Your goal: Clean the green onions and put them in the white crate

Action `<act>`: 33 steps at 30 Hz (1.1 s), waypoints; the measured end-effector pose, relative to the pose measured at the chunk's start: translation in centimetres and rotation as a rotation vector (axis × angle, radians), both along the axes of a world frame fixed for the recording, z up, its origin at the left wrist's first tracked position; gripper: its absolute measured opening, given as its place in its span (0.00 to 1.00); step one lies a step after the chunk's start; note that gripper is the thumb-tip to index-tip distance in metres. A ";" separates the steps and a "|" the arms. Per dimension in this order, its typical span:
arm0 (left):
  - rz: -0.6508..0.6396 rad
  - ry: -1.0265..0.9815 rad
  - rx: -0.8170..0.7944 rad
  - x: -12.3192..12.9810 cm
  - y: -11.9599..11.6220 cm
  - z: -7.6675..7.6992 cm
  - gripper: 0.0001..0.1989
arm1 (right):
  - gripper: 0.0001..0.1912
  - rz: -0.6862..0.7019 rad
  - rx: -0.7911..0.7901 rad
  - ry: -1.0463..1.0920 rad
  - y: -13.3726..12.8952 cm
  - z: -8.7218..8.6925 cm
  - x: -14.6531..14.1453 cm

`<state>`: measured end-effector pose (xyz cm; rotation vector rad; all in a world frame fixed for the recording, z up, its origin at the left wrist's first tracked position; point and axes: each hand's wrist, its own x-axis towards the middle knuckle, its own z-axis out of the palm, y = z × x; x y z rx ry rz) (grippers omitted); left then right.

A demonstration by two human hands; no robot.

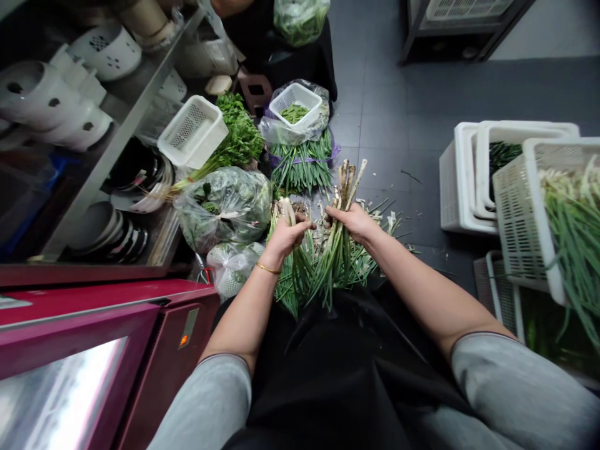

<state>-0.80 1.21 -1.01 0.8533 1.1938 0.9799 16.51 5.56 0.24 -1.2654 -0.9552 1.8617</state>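
My left hand (285, 237) is closed around some scallions, whose pale white ends (287, 209) stick up past the fingers. In my right hand (354, 222) is a thicker bunch of scallions (335, 256), with brown, dirty-looking root ends pointing away from me and green leaves hanging toward my lap. Both hands are close together above a heap of scallion leaves and peeled scraps (370, 256) in front of my black apron (337, 369). Part of what each hand grips is hidden by the fingers.
Beyond the heap lies a bundle of long green leaves (302, 165), topped by a small white basket (309, 100). Bagged greens (229, 200) and another white basket (193, 134) are left, beside a metal shelf (126, 131). White crates (520, 200) with greens stand right.
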 end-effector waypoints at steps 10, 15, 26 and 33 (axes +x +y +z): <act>-0.169 0.002 -0.110 -0.5 -0.1 -0.4 0.19 | 0.20 0.194 0.098 -0.088 1.0 0.4 2.3; -0.082 -0.075 -0.120 -1.9 0.2 0.3 0.21 | 0.19 -0.067 0.100 -0.032 2.5 1.1 4.4; -0.159 -0.044 -0.133 -0.5 -0.3 -0.1 0.24 | 0.13 0.068 0.223 -0.177 0.0 -0.6 0.0; -0.086 0.042 -0.088 -0.5 -0.3 0.0 0.21 | 0.16 0.012 0.304 -0.269 0.6 0.1 1.2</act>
